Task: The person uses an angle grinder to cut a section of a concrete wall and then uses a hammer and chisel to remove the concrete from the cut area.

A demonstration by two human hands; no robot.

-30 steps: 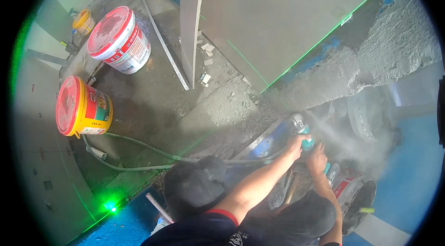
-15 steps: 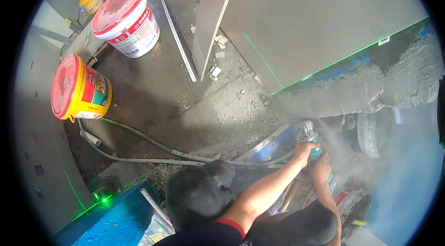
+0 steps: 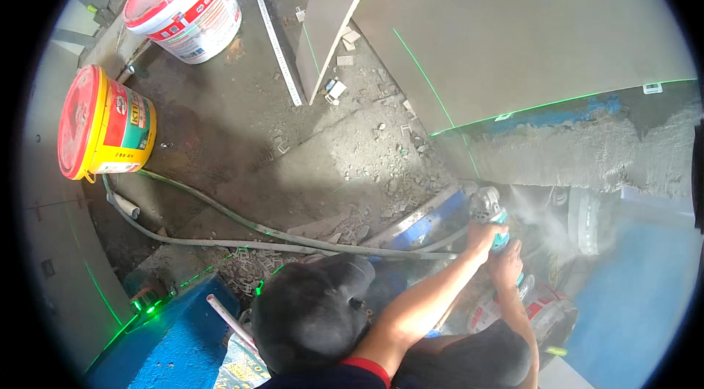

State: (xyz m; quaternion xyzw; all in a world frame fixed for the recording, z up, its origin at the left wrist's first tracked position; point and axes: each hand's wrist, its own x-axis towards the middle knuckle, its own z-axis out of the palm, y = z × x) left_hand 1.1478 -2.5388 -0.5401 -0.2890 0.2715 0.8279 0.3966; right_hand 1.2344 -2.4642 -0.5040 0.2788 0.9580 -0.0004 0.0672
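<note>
head view: both hands, left [image 3: 480,236] and right [image 3: 507,266], grip closed on a dusty angle grinder [image 3: 490,211]

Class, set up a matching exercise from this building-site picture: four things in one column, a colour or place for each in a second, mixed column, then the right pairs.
Things:
1. tub lying on its side
2. upright bucket
3. power tool
4. hose

Descriptions:
A. white, red lid
B. runs across the dusty floor
C. yellow, red lid
D. held in both hands, raising dust

Pairs: 1-C, 2-A, 3-D, 4-B
</note>
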